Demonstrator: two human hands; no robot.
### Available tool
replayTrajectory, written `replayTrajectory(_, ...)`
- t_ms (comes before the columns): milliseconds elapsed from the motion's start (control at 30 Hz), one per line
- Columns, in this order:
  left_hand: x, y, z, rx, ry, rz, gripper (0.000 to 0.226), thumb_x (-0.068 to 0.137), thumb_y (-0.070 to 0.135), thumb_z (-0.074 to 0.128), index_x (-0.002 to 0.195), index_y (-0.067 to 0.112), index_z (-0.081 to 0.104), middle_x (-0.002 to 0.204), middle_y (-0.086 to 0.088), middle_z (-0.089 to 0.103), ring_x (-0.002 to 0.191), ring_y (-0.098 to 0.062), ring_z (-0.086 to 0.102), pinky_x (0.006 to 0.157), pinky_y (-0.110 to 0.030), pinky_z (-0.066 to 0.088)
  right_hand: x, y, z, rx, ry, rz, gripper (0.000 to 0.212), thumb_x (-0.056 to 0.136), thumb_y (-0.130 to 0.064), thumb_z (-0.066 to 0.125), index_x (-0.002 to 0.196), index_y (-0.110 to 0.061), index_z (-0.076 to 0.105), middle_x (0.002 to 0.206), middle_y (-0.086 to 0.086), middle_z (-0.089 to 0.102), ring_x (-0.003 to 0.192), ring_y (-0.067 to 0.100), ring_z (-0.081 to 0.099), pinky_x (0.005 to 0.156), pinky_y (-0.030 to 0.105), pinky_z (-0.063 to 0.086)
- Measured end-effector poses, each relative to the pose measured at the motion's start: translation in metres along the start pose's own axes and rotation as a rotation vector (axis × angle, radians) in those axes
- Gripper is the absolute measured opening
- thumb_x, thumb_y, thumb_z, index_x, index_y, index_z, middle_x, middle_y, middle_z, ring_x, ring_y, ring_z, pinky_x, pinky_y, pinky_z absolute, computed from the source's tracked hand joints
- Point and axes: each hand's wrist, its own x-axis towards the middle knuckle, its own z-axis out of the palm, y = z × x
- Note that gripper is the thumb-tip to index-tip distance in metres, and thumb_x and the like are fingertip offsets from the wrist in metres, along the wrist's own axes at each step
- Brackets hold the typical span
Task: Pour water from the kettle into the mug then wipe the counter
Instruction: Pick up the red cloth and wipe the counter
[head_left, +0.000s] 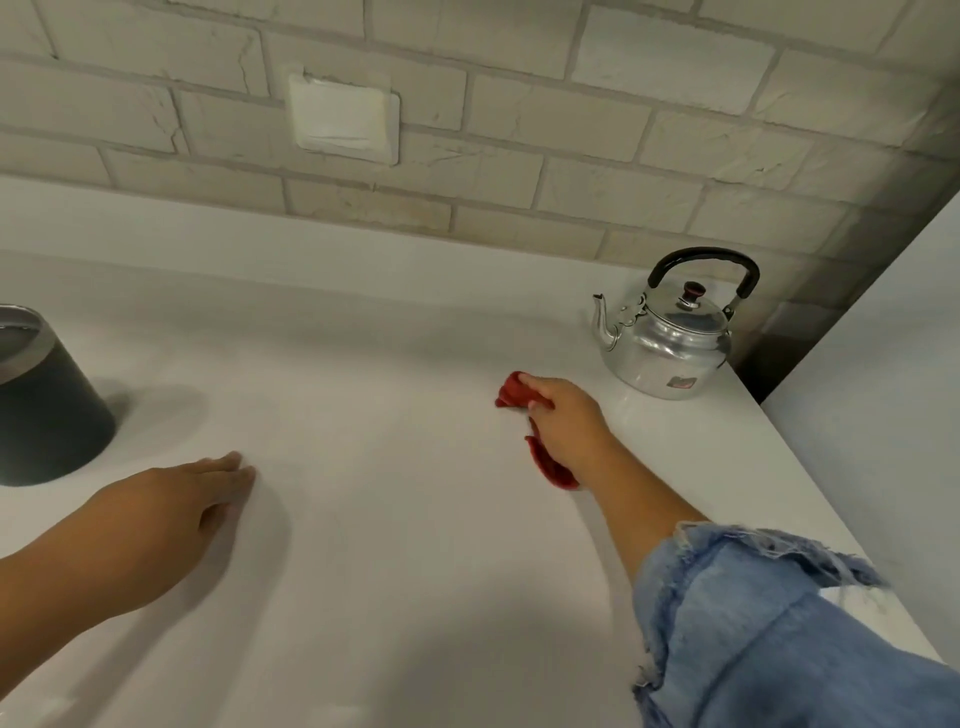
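Over by the back right corner of the worktop (415, 571), the kettle (667, 338) stands upright with its lid on and its handle up, spout toward the left, so I'd guess the pouring part is done and it's been parked out of the way of the wiping. Just in front of it and a bit left, the right hand (563, 415) is pressed down on a bunched red cloth (519, 392), fingers closed over it, with a tail of the cloth trailing back under the wrist; that grip looks like someone mid-wipe, palm weight on the rag to keep it flat on the surface. Left hand (192, 499) lies open and flat on the worktop toward the left front, holding nothing, probably just bracing while the other arm reaches. At the far left edge there's the mug (47, 405), dark with a metal rim, well apart from the kettle. Now the fuzzy bits: the mug is cut off by the frame so I can't see if there's water in it, can't spot any actual spill or wet patch on the white surface, and most of the cloth is hidden under the hand. Frayed denim sleeve (779, 623) blocks the front right corner too.
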Motion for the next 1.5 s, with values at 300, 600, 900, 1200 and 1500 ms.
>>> replayTrajectory(300, -0.005, 0.012, -0.013, -0.026, -0.063, 0.038, 0.047, 0.091, 0.022, 0.048, 0.135, 0.039, 0.045, 0.146, 0.019, 0.034, 0.134, -0.009, 0.038, 0.108, -0.026, 0.031, 0.019, 0.041, -0.034, -0.544, 0.129, 0.115, 0.049, 0.097, -0.024, 0.042, 0.145, -0.019, 0.036, 0.148, 0.007, 0.041, 0.129, 0.031, 0.038, 0.107, 0.040, 0.034)
replayTrajectory(600, -0.006, 0.025, -0.022, -0.002, -0.041, 0.052, 0.046, 0.097, 0.024, 0.034, 0.142, 0.034, 0.035, 0.152, 0.016, 0.024, 0.139, -0.007, 0.029, 0.110, -0.020, 0.022, -0.046, -0.043, 0.074, -0.432, -0.034, -0.304, 0.049, 0.099, -0.024, 0.039, 0.147, -0.023, 0.034, 0.152, 0.001, 0.036, 0.136, 0.025, 0.032, 0.115, 0.034, 0.024)
replayTrajectory(900, -0.008, 0.016, -0.025, -0.037, -0.035, 0.088, 0.046, 0.096, 0.021, 0.038, 0.139, 0.038, 0.039, 0.151, 0.018, 0.028, 0.136, -0.009, 0.035, 0.107, -0.021, 0.028, -0.052, -0.094, 0.057, 0.549, -0.183, -0.007, 0.036, 0.096, -0.010, 0.047, 0.124, -0.027, 0.062, 0.111, -0.012, 0.066, 0.095, -0.004, 0.064, 0.074, 0.007, 0.043)
replayTrajectory(1200, -0.029, -0.016, -0.026, 0.008, 0.033, -0.010, 0.044, 0.089, 0.036, 0.051, 0.133, 0.031, 0.047, 0.149, 0.013, 0.035, 0.129, -0.011, 0.045, 0.097, -0.020, 0.038, 0.060, -0.011, 0.009, -0.443, 0.034, 0.183, 0.058, 0.096, -0.031, 0.042, 0.149, -0.014, 0.026, 0.153, 0.015, 0.030, 0.135, 0.037, 0.033, 0.111, 0.047, 0.031)
replayTrajectory(1500, -0.025, -0.026, -0.035, 0.016, 0.004, 0.023, 0.047, 0.090, 0.036, 0.049, 0.137, 0.041, 0.041, 0.148, 0.024, 0.031, 0.132, -0.001, 0.039, 0.098, -0.012, 0.028, 0.118, -0.051, 0.066, -0.559, -0.013, 0.012, 0.056, 0.097, -0.033, 0.036, 0.149, -0.016, 0.025, 0.154, 0.013, 0.029, 0.134, 0.038, 0.034, 0.112, 0.049, 0.030)
